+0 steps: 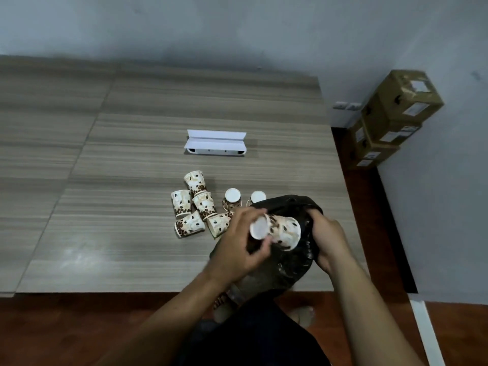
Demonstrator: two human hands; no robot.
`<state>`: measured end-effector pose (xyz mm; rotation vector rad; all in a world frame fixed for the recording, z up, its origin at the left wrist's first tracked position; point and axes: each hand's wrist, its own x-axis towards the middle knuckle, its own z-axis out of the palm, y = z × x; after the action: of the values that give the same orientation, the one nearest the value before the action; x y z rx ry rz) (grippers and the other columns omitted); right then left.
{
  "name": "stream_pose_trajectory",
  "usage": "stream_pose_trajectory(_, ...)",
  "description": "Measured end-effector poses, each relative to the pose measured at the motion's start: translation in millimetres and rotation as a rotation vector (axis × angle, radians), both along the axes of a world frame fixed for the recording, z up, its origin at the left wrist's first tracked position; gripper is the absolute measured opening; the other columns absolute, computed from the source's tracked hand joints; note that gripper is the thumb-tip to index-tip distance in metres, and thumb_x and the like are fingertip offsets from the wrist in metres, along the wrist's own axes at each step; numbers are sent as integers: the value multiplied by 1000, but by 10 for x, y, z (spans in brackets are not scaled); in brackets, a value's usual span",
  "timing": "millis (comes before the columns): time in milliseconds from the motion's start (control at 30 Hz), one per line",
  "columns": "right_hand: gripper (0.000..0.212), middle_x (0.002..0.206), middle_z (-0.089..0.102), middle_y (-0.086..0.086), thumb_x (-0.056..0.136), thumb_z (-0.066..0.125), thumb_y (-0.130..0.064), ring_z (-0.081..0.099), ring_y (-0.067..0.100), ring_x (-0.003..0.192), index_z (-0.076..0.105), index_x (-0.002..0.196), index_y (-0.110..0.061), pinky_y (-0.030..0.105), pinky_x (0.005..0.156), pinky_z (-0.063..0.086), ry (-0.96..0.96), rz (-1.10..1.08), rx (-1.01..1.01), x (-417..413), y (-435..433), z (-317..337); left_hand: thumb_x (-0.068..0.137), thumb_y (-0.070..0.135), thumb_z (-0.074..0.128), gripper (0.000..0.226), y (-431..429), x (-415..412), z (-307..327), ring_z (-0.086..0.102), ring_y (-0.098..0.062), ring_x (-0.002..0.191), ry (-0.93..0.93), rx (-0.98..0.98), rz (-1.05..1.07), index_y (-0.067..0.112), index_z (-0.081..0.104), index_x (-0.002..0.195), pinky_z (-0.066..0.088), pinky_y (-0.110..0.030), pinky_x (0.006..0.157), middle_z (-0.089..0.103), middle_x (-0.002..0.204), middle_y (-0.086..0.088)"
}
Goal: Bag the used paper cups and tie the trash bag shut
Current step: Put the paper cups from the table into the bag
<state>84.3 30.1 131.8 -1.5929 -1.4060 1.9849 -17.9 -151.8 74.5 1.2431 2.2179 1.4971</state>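
Observation:
A black trash bag point(287, 262) lies open at the table's near right edge. My right hand point(330, 239) grips the bag's rim on its right side and holds the mouth open. My left hand point(237, 244) holds a paper cup point(280, 231) printed with coffee beans, tipped on its side, its base toward me and its mouth over the bag's opening. Several more cups point(195, 204) lie on their sides in a loose cluster just left of the bag. Two cups point(232, 198) stand upside down behind the bag.
The wooden table point(132, 154) has a white folded box point(215, 146) at its middle, beyond the cups. Stacked cardboard boxes point(390, 117) stand on the floor by the wall to the right. Red-brown floor runs along the table's near edge.

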Motion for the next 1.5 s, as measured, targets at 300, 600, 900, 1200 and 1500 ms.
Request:
stream_pose_trajectory(300, 27, 107, 86, 17, 104, 70, -28, 84, 35, 101, 85, 113, -7, 49, 98, 65, 54, 14, -63, 300, 198, 217, 98, 43, 71, 48, 737, -101, -742, 65, -37, 114, 81, -495, -87, 9, 60, 130, 55, -43, 92, 56, 129, -15)
stream_pose_trajectory(600, 22, 100, 88, 7, 105, 64, -16, 82, 29, 102, 85, 110, -17, 39, 86, 63, 38, -191, 94, 673, 648, 130, 99, 46, 72, 37, 967, -398, -322, 74, -20, 104, -240, -554, -402, 19, 74, 124, 55, -29, 87, 78, 115, 0)
stream_pose_trajectory(900, 22, 92, 88, 2, 108, 62, -15, 81, 26, 99, 83, 111, -19, 36, 77, 61, 17, -209, 79, 807, 728, -55, 105, 19, 61, 13, 623, -704, -817, 73, -12, 76, -451, -345, 153, 17, 74, 106, 58, -33, 74, 79, 94, -1)
stream_pose_trajectory(1200, 20, 104, 88, 7, 109, 66, -24, 85, 24, 97, 84, 118, -25, 36, 72, 66, -47, -117, 45, 859, 680, -239, 79, 17, 60, 72, 612, -555, -1459, 57, -30, 137, -184, -653, -216, 10, 55, 151, 43, -36, 116, 56, 151, -12)
stream_pose_trajectory(1500, 28, 86, 86, 9, 103, 72, -33, 83, 27, 89, 86, 96, -10, 37, 76, 66, -257, 12, 184, 897, 772, -237, 93, 18, 71, 75, 610, -447, -1905, 69, -38, 118, 160, -981, -269, 26, 38, 160, 61, -46, 88, 38, 160, -6)
